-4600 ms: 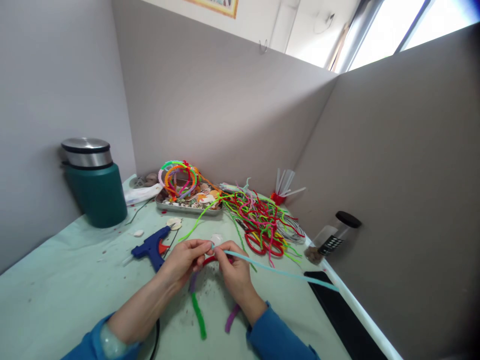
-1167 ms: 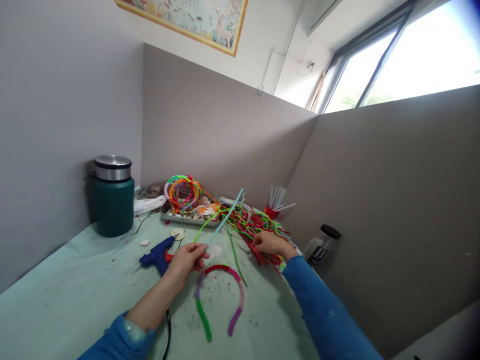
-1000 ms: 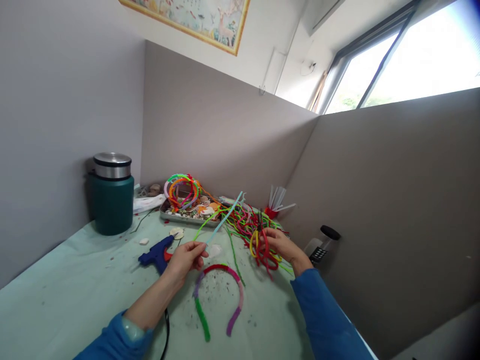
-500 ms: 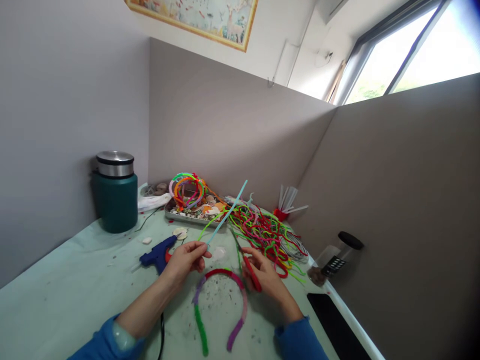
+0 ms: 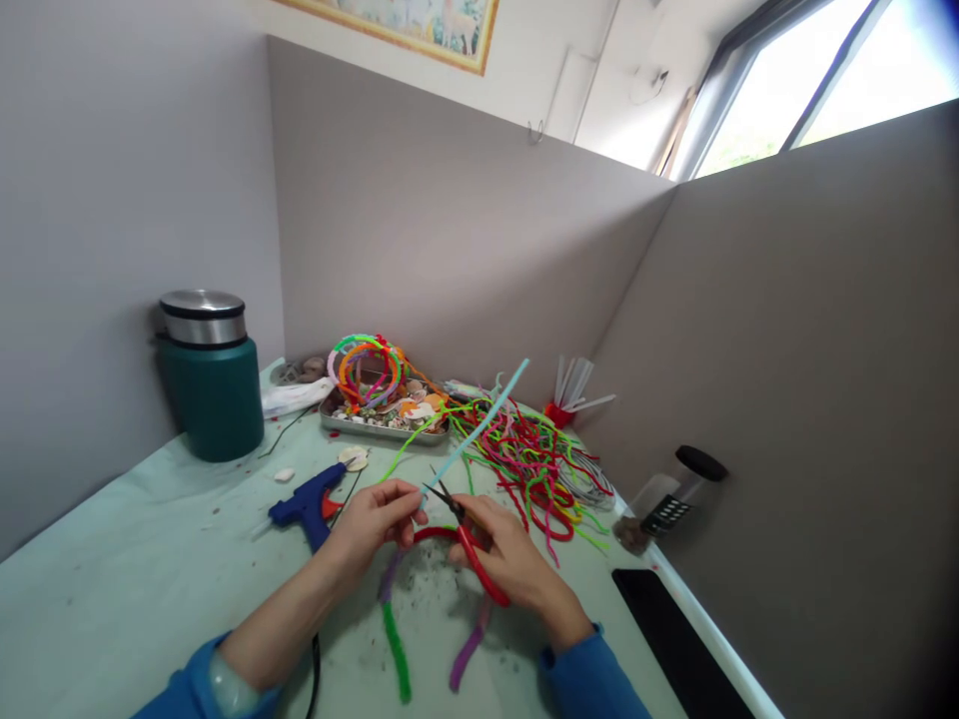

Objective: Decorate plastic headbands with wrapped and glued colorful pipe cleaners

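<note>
My left hand [image 5: 375, 522] pinches the lower end of a light blue pipe cleaner [image 5: 479, 427] that slants up and to the right. My right hand [image 5: 503, 555] grips red-handled scissors [image 5: 469, 546]. Their dark blades are open around the pipe cleaner just beside my left fingertips. Under both hands a headband [image 5: 395, 639] wrapped in red, purple and green lies on the mint-green table [image 5: 135, 569]; its top arc is partly hidden by my hands.
A blue glue gun [image 5: 304, 502] lies left of my hands. Behind are a metal tray [image 5: 379, 423] of shells and coloured hoops, a heap of pipe cleaners [image 5: 535, 459], a green flask [image 5: 208, 377], a jar [image 5: 659, 491] and a black phone [image 5: 678, 639]. Grey partitions enclose the desk.
My right hand reached into the pipe cleaner heap, came back holding the red scissors, and brought the open blades to the blue pipe cleaner. My left hand kept its pinch.
</note>
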Available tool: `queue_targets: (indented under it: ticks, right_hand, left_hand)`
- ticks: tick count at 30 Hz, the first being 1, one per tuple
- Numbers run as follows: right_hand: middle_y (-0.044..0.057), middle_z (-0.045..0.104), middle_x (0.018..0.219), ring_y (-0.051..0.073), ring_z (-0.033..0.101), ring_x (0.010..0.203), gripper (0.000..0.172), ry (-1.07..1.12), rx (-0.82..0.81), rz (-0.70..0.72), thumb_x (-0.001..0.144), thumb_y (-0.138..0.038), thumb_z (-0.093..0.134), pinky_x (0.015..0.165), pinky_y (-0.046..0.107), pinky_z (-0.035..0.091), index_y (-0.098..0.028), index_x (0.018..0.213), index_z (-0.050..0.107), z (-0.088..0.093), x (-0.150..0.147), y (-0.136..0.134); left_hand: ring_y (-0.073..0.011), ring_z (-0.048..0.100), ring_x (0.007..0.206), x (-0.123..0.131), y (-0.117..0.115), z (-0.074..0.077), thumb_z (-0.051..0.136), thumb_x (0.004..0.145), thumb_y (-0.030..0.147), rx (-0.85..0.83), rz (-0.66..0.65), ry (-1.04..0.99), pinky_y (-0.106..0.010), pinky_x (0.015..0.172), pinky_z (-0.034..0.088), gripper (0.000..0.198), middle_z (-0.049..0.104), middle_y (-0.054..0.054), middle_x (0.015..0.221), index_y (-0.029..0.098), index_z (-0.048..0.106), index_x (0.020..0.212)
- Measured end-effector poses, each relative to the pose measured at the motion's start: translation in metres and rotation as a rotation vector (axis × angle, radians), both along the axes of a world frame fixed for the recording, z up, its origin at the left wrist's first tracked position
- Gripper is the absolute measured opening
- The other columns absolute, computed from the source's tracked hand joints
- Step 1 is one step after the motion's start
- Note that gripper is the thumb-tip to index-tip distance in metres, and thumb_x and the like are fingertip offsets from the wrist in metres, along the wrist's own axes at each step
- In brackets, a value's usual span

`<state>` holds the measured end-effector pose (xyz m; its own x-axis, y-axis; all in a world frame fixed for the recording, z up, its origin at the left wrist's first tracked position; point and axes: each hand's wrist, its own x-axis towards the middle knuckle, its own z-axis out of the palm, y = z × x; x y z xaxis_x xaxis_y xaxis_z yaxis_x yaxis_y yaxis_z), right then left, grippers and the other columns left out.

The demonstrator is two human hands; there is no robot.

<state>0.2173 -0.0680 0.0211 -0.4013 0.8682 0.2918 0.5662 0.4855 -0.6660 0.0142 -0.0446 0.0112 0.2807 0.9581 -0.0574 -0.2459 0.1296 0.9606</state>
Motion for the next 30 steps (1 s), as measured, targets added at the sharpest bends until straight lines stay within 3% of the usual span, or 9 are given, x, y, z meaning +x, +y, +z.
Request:
queue_targets:
  ticks: [5, 11, 21, 25, 27, 30]
  right_hand:
    - [0.003, 0.060, 0.093, 0.017, 0.053, 0.078, 0.043, 0.074, 0.007, 0.048, 0.076, -0.036, 0.064, 0.069, 0.024, 0.041, -0.023, 0.117, 0.057, -0.001, -0.012, -0.004]
    - [-0.001, 0.056, 0.075, 0.012, 0.046, 0.064, 0.024, 0.115, -0.024, 0.074, 0.081, -0.034, 0.059, 0.058, 0.021, 0.036, -0.020, 0.099, 0.063, 0.004, -0.017, -0.008]
    - [-0.004, 0.044, 0.063, 0.010, 0.036, 0.057, 0.020, 0.099, -0.044, 0.039, 0.083, -0.037, 0.056, 0.052, 0.020, 0.028, -0.017, 0.082, 0.059, 0.003, -0.018, -0.011]
    - [-0.003, 0.049, 0.063, 0.010, 0.040, 0.056, 0.023, 0.078, -0.034, 0.028, 0.086, -0.038, 0.051, 0.051, 0.020, 0.029, -0.018, 0.089, 0.062, 0.001, -0.016, -0.009]
    - [-0.001, 0.056, 0.067, 0.012, 0.047, 0.059, 0.025, 0.025, -0.003, -0.036, 0.086, -0.039, 0.050, 0.053, 0.021, 0.032, -0.019, 0.095, 0.062, 0.000, -0.012, -0.004]
    - [0.005, 0.065, 0.080, 0.019, 0.058, 0.071, 0.034, -0.202, 0.050, -0.348, 0.084, -0.039, 0.052, 0.061, 0.025, 0.039, -0.019, 0.110, 0.059, -0.003, 0.001, 0.010]
  left_hand:
    - [-0.0076, 0.049, 0.041, 0.005, -0.005, 0.005, 0.066, 0.068, 0.038, 0.043, -0.045, 0.078, -0.022, 0.045, 0.039, 0.026, 0.065, -0.001, 0.061, 0.014, 0.057, 0.072]
    - [-0.0080, 0.049, 0.040, 0.005, -0.007, 0.011, 0.067, 0.065, 0.040, 0.056, -0.030, 0.097, -0.022, 0.045, 0.038, 0.028, 0.063, 0.000, 0.058, 0.014, 0.058, 0.072]
    - [-0.0082, 0.050, 0.041, 0.003, -0.006, 0.011, 0.067, 0.067, 0.039, 0.079, -0.031, 0.097, -0.022, 0.045, 0.040, 0.029, 0.063, 0.000, 0.060, 0.013, 0.059, 0.076]
    - [-0.0081, 0.051, 0.041, 0.002, -0.003, 0.006, 0.068, 0.067, 0.040, 0.056, -0.015, 0.088, -0.021, 0.043, 0.040, 0.029, 0.063, 0.001, 0.060, 0.014, 0.059, 0.077]
    - [-0.0076, 0.051, 0.041, 0.002, -0.002, 0.003, 0.069, 0.067, 0.040, 0.048, -0.002, 0.089, -0.021, 0.043, 0.040, 0.030, 0.064, 0.001, 0.061, 0.014, 0.059, 0.077]
    - [-0.0067, 0.050, 0.041, 0.002, -0.001, 0.000, 0.070, 0.066, 0.040, 0.025, 0.016, 0.097, -0.020, 0.042, 0.040, 0.031, 0.065, 0.000, 0.064, 0.013, 0.060, 0.078]
